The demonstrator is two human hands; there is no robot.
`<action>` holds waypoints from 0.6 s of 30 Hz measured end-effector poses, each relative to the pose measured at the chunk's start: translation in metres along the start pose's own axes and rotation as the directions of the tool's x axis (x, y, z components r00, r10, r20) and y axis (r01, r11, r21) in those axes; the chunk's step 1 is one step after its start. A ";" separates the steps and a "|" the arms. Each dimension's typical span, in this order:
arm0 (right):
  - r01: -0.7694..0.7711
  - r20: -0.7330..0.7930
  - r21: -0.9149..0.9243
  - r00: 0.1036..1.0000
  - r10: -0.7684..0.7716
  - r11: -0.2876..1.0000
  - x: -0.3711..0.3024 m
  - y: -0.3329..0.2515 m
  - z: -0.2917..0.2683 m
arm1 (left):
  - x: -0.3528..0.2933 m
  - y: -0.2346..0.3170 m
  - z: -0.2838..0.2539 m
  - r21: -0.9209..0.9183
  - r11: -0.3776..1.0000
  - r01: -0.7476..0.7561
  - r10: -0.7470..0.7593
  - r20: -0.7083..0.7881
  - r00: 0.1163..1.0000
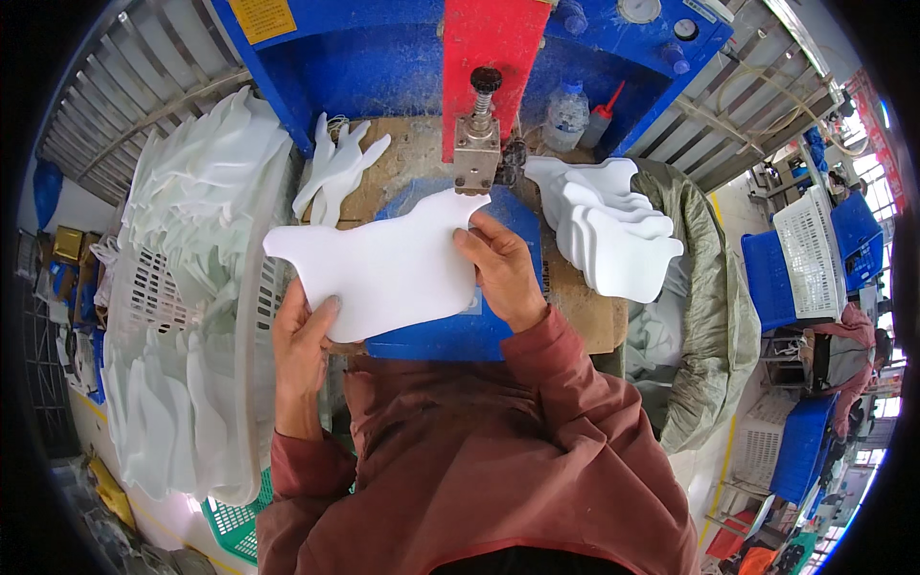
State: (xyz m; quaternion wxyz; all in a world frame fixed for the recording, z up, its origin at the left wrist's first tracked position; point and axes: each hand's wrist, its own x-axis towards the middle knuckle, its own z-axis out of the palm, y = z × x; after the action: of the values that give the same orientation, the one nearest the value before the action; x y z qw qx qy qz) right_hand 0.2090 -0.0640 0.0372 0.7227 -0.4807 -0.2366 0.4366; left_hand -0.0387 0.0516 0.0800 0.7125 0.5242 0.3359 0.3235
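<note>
A flat white foam sheet with a wavy outline (383, 268) lies on the blue pad (450, 335) of a press. My left hand (305, 345) grips its near left edge, thumb on top. My right hand (500, 268) presses on its right edge, fingers on the sheet. Just above the sheet's far edge hangs the metal punch head (476, 149) with a black knob, under a red column (494, 43).
A stack of cut white foam pieces (613, 225) sits to the right on a grey-green sack (709, 316). A white basket (192, 307) at left holds several foam pieces. More white pieces (335, 172), a plastic bottle (565, 115), blue crates (795, 278) and another person (853, 355) are at right.
</note>
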 end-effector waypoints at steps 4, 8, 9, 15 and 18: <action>0.026 -0.058 0.002 0.998 -0.025 1.000 -0.002 0.000 -0.010 | 0.010 -0.002 0.006 -0.014 1.000 0.011 -0.010 0.062 0.998; 0.088 -0.071 0.089 0.994 -0.082 0.992 -0.001 -0.005 -0.020 | 0.022 -0.002 0.015 0.053 0.997 0.053 -0.058 0.095 0.994; 0.106 -0.063 0.104 0.993 -0.100 0.989 0.000 -0.007 -0.024 | 0.024 -0.001 0.017 0.075 0.995 0.063 -0.070 0.108 0.992; 0.141 -0.151 0.106 0.981 -0.125 0.984 0.001 -0.016 -0.041 | 0.037 0.003 0.038 0.089 0.993 0.076 -0.091 0.176 0.980; 0.158 -0.177 0.089 0.974 -0.140 0.983 -0.001 -0.022 -0.050 | 0.046 0.001 0.045 0.104 0.992 0.074 -0.095 0.223 0.970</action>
State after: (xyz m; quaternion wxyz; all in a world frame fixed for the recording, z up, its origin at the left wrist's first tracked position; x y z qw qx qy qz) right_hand 0.2555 -0.0925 0.0362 0.7947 -0.4594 -0.1868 0.3500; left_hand 0.0239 0.0650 0.0844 0.7337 0.5762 0.2893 0.2144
